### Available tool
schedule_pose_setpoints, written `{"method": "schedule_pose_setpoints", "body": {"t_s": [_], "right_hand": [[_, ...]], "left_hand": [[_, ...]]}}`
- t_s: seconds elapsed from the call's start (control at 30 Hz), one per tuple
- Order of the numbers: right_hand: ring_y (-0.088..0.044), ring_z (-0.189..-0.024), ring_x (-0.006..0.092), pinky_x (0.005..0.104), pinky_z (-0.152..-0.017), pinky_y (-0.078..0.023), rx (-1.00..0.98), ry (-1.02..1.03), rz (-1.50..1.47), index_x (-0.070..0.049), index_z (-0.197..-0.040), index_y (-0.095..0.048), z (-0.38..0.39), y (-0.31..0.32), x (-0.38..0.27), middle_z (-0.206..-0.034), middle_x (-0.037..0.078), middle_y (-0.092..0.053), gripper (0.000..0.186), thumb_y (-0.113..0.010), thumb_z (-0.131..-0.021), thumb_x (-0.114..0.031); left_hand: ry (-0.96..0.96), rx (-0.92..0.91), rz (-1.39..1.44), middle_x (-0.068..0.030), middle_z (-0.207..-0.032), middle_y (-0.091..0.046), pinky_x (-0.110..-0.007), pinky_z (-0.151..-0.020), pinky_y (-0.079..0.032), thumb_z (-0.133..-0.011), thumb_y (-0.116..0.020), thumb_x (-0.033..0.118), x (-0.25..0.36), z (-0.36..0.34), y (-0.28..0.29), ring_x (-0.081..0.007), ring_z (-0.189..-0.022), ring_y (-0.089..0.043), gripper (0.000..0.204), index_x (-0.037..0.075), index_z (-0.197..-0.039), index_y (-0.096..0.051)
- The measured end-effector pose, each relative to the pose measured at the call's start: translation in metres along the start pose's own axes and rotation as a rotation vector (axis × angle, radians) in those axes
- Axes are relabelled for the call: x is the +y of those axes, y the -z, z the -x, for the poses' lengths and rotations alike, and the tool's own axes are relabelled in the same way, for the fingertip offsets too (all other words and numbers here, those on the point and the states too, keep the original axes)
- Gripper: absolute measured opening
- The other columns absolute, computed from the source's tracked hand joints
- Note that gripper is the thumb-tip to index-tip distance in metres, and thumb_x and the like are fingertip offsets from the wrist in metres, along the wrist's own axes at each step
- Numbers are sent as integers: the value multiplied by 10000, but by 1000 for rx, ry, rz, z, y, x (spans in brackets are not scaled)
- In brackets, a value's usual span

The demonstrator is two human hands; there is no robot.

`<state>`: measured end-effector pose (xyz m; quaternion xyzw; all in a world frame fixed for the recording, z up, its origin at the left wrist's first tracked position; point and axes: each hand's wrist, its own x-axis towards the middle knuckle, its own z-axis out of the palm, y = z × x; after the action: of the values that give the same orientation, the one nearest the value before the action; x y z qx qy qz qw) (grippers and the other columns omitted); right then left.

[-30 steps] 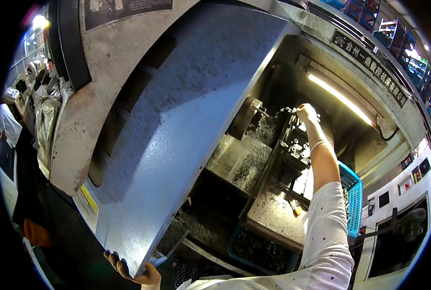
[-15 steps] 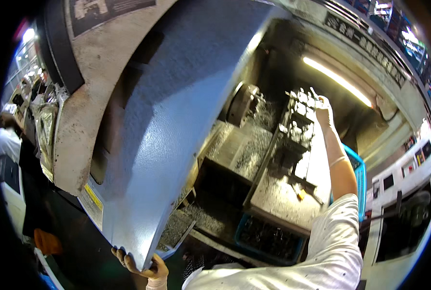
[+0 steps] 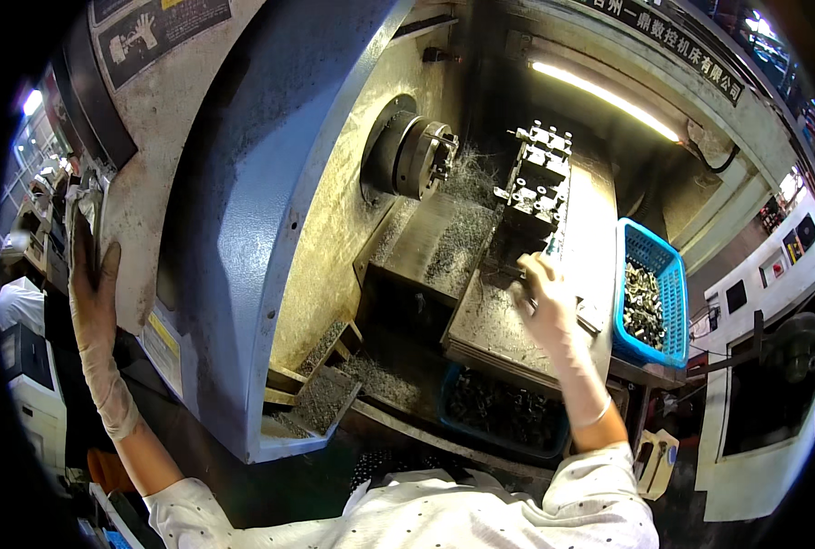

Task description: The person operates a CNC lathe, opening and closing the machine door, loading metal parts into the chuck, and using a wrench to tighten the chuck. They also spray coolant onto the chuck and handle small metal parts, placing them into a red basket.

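My left hand (image 3: 95, 297), in a pale glove with darkened fingers, reaches up beside the cream machine panel (image 3: 147, 229). Its fingers are stretched out and the thumb stands apart. My right hand (image 3: 549, 297), also in a pale glove, is over the flat metal carriage (image 3: 508, 325) inside a lathe. The right fingers are curled; what they hold, if anything, is too small to make out. Just beyond them stand dark tool holder blocks (image 3: 536, 192) with bright bolts. Left of these, the round chuck (image 3: 418, 157) sticks out of the inner wall.
A blue door (image 3: 270, 229) covers the left side of the opening. Metal shavings (image 3: 458, 247) lie under the chuck. A blue basket (image 3: 673, 306) of small metal parts stands at the carriage's right; a dark bin (image 3: 504, 412) sits below. A lamp (image 3: 604, 99) glows inside.
The blue door has shifted left, uncovering the chuck. My left hand has left its lower edge for the panel side. My right hand has come back from the far tool holders toward me.
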<state>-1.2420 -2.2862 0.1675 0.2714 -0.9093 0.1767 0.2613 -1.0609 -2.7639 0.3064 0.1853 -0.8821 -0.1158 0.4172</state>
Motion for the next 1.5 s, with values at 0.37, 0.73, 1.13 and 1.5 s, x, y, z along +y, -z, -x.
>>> {"method": "schedule_pose_setpoints", "body": {"t_s": [0.37,0.73,1.13,1.5], "right_hand": [[-493,-839,220,299,-752,-395,-550,19,-1426,-5,-970,-466,128,-115,-256,-902,115,-487,264,-540,-748,-126],[-468,-777,154,265,-675,-387,-434,-732,-1480,23,-900,-488,217,-79,-206,-816,57,-499,165,-425,-783,-74],[-512,-599,134,278,-526,-406,-164,-1778,-667,-47,-828,-530,409,-189,-241,-710,41,-547,123,-462,-772,-134],[-449,-547,85,213,-517,-377,-1086,-202,-1259,-18,-800,-561,223,-374,-734,-648,-4,-517,149,-480,-814,-143]], "left_hand": [[-157,157,231,-149,-1318,-215,-338,-993,-126,-829,-445,177,28,65,-2,-242,-1232,-167,513,15,-1266,-229],[431,107,-146,-156,-1279,-283,-364,-960,-242,-708,-528,47,-127,338,109,-302,-1177,-277,505,48,-1184,-362],[933,232,-136,-148,-1288,-270,-380,-958,-241,-689,-536,29,-319,515,229,-301,-1172,-286,513,48,-1175,-375],[836,601,-949,-142,-1309,-238,-413,-985,-168,-791,-446,95,-405,509,437,-288,-1217,-205,450,54,-1224,-332]]}}
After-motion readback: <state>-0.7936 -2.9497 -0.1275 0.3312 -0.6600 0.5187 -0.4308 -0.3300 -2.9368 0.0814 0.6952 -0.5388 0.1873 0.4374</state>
